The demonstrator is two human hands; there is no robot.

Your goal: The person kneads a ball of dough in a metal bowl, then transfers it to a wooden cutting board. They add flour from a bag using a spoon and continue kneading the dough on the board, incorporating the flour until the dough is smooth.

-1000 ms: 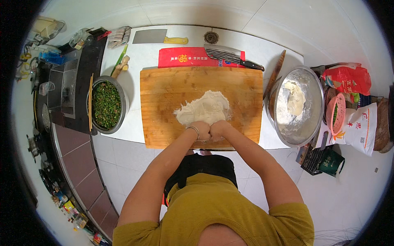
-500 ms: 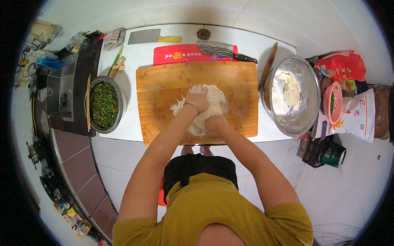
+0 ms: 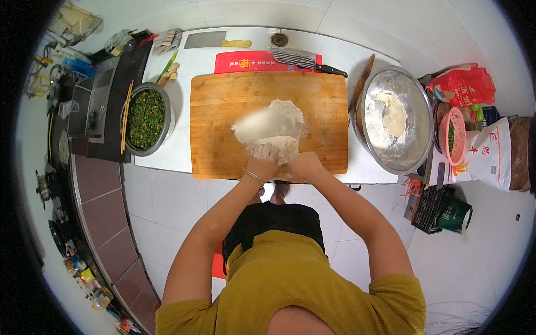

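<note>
A pale lump of dough [image 3: 286, 147] lies near the front of the wooden cutting board [image 3: 218, 103]. My left hand [image 3: 263, 161] has its floury fingers curled over the dough's left front side. At the right front end, my right hand [image 3: 305, 166] is closed against the dough, its fingertips mostly hidden. Just beyond the lump spreads a patch of white flour [image 3: 268, 120], partly blurred.
Behind the board are a cleaver [image 3: 207, 39], a red packet [image 3: 240, 62] and a black-handled knife [image 3: 301, 60]. A bowl of chopped green filling [image 3: 146, 120] with chopsticks [image 3: 127, 117] stands left. Right are a rolling pin [image 3: 363, 81] and a steel bowl with dough [image 3: 416, 142].
Both hands have drawn back toward me from the middle of the board. The dough's near edge is now gathered under them, with flour showing beyond. The whole view has shifted slightly.
</note>
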